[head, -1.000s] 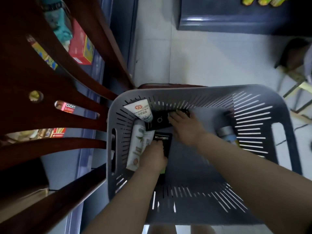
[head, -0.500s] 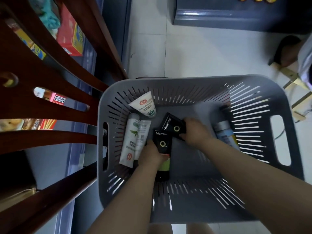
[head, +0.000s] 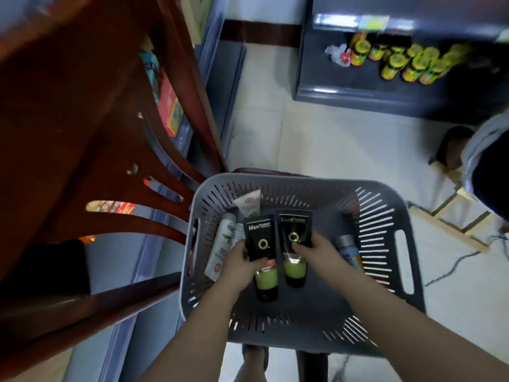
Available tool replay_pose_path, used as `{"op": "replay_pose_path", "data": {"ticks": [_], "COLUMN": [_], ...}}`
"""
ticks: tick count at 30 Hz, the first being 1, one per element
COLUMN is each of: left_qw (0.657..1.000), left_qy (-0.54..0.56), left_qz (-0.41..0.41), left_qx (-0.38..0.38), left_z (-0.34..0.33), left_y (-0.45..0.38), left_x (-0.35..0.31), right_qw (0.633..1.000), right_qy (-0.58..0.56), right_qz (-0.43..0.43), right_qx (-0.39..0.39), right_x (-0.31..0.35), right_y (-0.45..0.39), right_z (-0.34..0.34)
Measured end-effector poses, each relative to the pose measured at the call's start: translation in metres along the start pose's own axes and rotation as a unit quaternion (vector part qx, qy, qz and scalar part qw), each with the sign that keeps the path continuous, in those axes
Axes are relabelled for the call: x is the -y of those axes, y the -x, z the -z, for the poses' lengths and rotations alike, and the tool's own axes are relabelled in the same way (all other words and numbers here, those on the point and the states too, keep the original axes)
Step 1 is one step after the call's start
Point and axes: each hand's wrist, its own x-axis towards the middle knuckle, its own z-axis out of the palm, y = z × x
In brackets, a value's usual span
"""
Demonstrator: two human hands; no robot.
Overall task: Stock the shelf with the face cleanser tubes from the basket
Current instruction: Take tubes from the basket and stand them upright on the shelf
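Observation:
A grey slatted basket (head: 407,260) sits below me. My left hand (head: 241,261) grips a black and green face cleanser tube (head: 261,239) marked "Men", held upright above the basket floor. My right hand (head: 316,250) grips a second black and green tube (head: 294,230) beside it. Two white tubes lie along the basket's left side, one long (head: 221,248) and one (head: 249,205) leaning at the far wall. A blue and silver tube (head: 347,248) lies to the right of my right wrist.
A dark red wooden chair back (head: 91,150) fills the left. Behind it a blue shelf holds red boxes (head: 169,108). Across the tiled floor a dark shelf (head: 385,95) carries several yellow-green jars (head: 396,62). Another person's clothing (head: 487,161) is at the right edge.
Both hands have lifted their black tubes upright and side by side. The view has tilted up, bringing the far shelf with jars into sight.

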Motion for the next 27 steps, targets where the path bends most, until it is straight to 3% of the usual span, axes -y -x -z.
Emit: {"op": "replay_pose_path", "data": {"ticks": [4, 8, 15, 21, 27], "left_qw": [0.991, 0.973, 0.906, 0.841, 0.783], "left_qy": [0.113, 0.16, 0.248, 0.297, 0.264], "left_qz": [-0.068, -0.15, -0.298, -0.376, -0.439], "left_qx": [-0.017, -0.077, -0.172, -0.25, -0.354], "left_z": [0.014, 0.03, 0.071, 0.118, 0.15], "left_y": [0.06, 0.128, 0.291, 0.424, 0.539], "left_x": [-0.053, -0.103, -0.169, -0.179, -0.161], "right_qw": [0.992, 0.974, 0.937, 0.876, 0.816], "right_qy": [-0.1, -0.15, -0.175, -0.16, -0.154], "right_qz": [0.076, 0.157, 0.265, 0.367, 0.406], "right_qx": [0.008, 0.068, 0.148, 0.269, 0.381], "right_x": [0.062, 0.14, 0.243, 0.3, 0.323], "right_y": [0.049, 0.115, 0.245, 0.356, 0.448], "right_z": [0.024, 0.04, 0.037, -0.004, -0.052]}}
